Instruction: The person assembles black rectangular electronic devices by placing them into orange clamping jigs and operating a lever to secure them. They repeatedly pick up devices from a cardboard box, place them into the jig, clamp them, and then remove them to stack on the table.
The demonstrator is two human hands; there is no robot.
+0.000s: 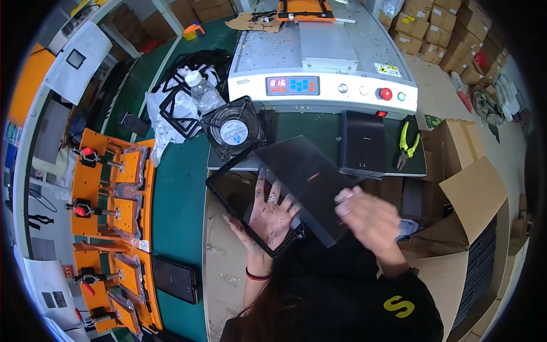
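My left hand (270, 221) is palm up with its fingers spread, bearing a thin black rectangular frame (232, 214); the palm shows through the frame's opening. Smudges mark the palm and fingers. My right hand (369, 219), slightly blurred, grips the right edge of a flat dark panel (302, 185). The panel is tilted and overlaps the frame's right part, hiding some of my left fingertips. Just beyond the frame stands a black fan (233, 128) with a round label at its hub.
A white machine (325, 91) with a display and buttons stands ahead. Before it lie a stack of black panels (363, 142) and yellow-green pliers (407, 145). Orange clamp fixtures (114, 191) and a black tray-like part (175, 279) are at left. An open carton (476, 208) stands right.
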